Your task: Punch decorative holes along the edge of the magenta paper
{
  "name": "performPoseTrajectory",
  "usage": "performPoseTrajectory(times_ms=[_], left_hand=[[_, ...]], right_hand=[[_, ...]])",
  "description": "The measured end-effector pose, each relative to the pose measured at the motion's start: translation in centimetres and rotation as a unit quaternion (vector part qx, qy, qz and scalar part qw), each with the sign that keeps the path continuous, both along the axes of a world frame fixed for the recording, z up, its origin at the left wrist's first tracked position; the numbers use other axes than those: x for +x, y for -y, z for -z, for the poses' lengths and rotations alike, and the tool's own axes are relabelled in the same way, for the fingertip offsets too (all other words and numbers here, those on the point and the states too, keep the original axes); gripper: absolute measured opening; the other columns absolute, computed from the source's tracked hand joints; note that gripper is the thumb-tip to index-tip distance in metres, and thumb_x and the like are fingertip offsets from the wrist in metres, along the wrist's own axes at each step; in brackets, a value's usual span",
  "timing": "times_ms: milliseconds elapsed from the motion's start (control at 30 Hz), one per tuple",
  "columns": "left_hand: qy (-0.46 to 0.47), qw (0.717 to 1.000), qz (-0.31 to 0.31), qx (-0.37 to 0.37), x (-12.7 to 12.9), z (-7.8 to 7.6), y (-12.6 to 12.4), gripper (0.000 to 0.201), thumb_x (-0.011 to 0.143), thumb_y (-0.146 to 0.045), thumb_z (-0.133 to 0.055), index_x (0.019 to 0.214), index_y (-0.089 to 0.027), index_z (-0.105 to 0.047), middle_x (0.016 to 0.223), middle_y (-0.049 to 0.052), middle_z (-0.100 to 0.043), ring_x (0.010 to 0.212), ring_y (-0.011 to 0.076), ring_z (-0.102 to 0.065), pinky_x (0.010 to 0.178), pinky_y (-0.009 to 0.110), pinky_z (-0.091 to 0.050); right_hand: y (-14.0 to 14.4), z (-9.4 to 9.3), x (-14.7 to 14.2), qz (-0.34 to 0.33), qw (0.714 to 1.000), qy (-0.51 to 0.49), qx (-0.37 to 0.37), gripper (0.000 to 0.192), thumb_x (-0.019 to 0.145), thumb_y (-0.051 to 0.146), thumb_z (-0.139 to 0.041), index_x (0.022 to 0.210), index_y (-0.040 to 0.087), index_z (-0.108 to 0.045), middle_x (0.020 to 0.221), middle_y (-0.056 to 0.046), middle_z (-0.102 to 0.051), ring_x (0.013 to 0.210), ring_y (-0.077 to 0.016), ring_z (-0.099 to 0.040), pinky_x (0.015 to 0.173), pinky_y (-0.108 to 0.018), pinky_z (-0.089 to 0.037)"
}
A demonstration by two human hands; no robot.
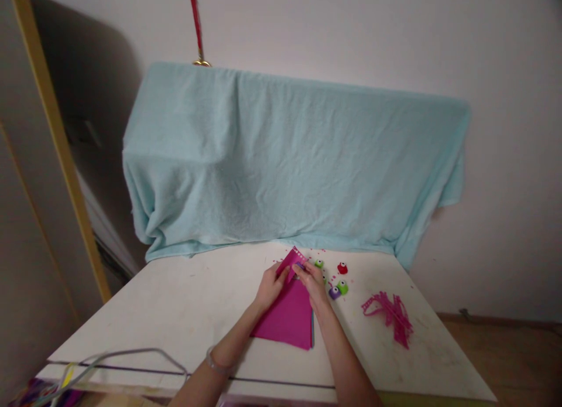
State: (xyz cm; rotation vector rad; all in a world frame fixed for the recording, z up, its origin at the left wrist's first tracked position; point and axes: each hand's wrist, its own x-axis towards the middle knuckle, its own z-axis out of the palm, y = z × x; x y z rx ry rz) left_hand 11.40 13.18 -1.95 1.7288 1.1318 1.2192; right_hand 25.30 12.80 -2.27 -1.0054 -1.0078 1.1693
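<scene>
Paper [287, 316], magenta, lies flat on the table [175, 301] with its long axis running from you toward the far edge, and its far corner sits right between your hands. Your left hand [271, 285] pinches that corner from its left side; your right hand [312, 281] closes on it from the right, apparently around a small punch, though that is too small to tell. Beyond your right hand lie small punches [339, 287], and further right, a heap of pink trimmings [390, 316].
</scene>
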Motion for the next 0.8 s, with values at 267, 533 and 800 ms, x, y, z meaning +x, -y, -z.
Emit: performPoseTrajectory(times_ms=[267,533,800], left_hand=[[0.002,1.000,-0.001,-0.024,0.0,-0.5,0.3,0.039,0.087,-0.047,-0.045,0.083,-0.013,-0.062,0.065,0.002,-0.060,0.061,0.0167,-0.052,0.060,0.025,-0.040],[0.016,1.000,-0.013,-0.022,0.0,0.0,0.2,0.039,0.087,-0.048,-0.045,0.080,-0.013,-0.062,0.062,0.001,-0.060,0.057,0.0155,-0.051,0.058,0.024,-0.039],[0.013,0.999,-0.025,-0.020,-0.3,0.5,-0.1,0.039,0.088,-0.047,-0.046,0.079,-0.012,-0.063,0.063,0.002,-0.061,0.059,0.0165,-0.053,0.059,0.025,-0.039]], right_hand=[[-0.1,-0.1,0.1,-0.005,1.000,-0.010,-0.014,0.032,0.063,0.046,-0.075,0.075,0.018,-0.068,0.071,-0.001,-0.064,0.061,-0.0149,-0.054,0.055,-0.025,-0.042],[-0.3,-0.1,0.1,-0.028,0.999,-0.019,0.003,0.028,0.066,0.043,-0.074,0.074,0.018,-0.066,0.070,0.000,-0.062,0.059,-0.0123,-0.051,0.056,-0.024,-0.041],[0.0,-0.7,-0.2,-0.014,0.999,0.038,0.013,0.031,0.065,0.044,-0.075,0.076,0.017,-0.065,0.064,0.001,-0.058,0.052,-0.0100,-0.044,0.046,-0.023,-0.030]])
